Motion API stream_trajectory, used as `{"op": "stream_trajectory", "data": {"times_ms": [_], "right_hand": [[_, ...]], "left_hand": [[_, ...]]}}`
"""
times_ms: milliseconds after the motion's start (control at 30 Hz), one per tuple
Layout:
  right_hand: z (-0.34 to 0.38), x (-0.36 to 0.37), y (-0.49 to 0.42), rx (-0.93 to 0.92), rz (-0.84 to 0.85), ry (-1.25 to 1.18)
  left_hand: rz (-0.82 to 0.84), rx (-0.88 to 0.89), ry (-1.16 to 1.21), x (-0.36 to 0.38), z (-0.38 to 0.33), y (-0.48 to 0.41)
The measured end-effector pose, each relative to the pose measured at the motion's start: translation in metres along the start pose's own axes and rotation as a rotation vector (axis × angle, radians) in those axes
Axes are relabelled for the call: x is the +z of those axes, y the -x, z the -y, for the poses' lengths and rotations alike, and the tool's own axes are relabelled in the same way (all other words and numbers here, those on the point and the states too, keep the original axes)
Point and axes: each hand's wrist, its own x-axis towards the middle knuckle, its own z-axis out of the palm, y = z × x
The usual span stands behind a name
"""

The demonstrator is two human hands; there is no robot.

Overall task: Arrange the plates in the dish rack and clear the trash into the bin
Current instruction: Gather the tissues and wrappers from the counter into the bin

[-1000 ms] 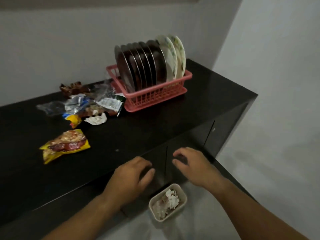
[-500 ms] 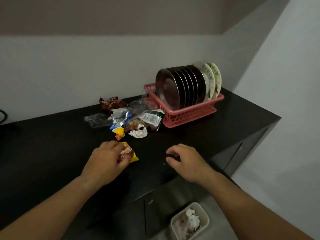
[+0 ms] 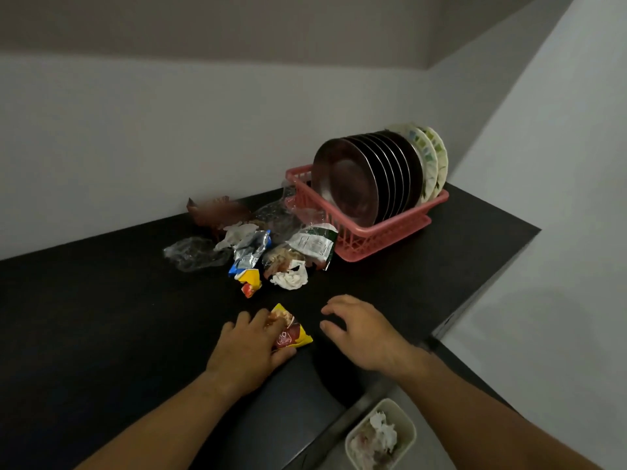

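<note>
My left hand [image 3: 249, 349] grips a yellow and red snack wrapper [image 3: 291, 330] on the black countertop [image 3: 101, 317]. My right hand [image 3: 361, 329] hovers just right of it with fingers loosely curled, holding nothing. Further back lies a heap of trash [image 3: 258, 245]: clear plastic, foil wrappers, a white crumpled tissue [image 3: 290, 279], a small yellow wrapper [image 3: 250, 280]. A pink dish rack [image 3: 380, 228] stands behind the heap with several dark plates [image 3: 353, 183] and patterned white plates [image 3: 431, 161] upright in it. A white bin [image 3: 407, 435] with crumpled paper sits on the floor, lower right.
The counter ends at a front edge near my arms and a right edge past the rack. White walls rise behind and to the right. Cabinet fronts drop below the counter edge toward the grey floor.
My left hand reached up from the counter edge to the yellow wrapper and closed on it. My right hand rose over the counter beside it. The view lifted away from the bin.
</note>
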Motion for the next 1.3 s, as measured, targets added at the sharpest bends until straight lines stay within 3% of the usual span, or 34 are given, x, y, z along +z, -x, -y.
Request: {"op": "stream_trajectory", "data": {"times_ms": [233,367,467,567,700,900,1033,1300], "right_hand": [[0.011,0.023,-0.081,0.010,0.070,0.067],[0.017,0.038,-0.107,0.023,0.167,0.206],[0.014,0.043,-0.108,0.015,0.099,0.303],[0.012,0.047,-0.102,0.008,0.000,0.259],[0.014,0.042,-0.091,0.019,-0.005,0.201],[0.013,0.019,-0.066,0.087,-0.081,-0.013],[0.006,0.003,-0.050,0.161,-0.050,-0.096],[-0.010,-0.025,-0.019,0.241,-0.031,-0.248]], "left_hand": [[-0.104,0.101,0.164,0.009,0.004,-0.008],[-0.087,0.062,0.276,0.005,0.014,-0.007],[-0.088,0.002,0.293,-0.004,0.022,-0.008],[-0.114,-0.043,0.299,-0.017,0.023,-0.018],[-0.160,-0.054,0.359,-0.030,0.018,-0.026],[-0.072,-0.022,0.498,-0.047,0.012,-0.034],[0.008,-0.036,0.519,-0.053,0.011,-0.038],[-0.039,-0.068,0.499,-0.064,-0.005,-0.044]]}}
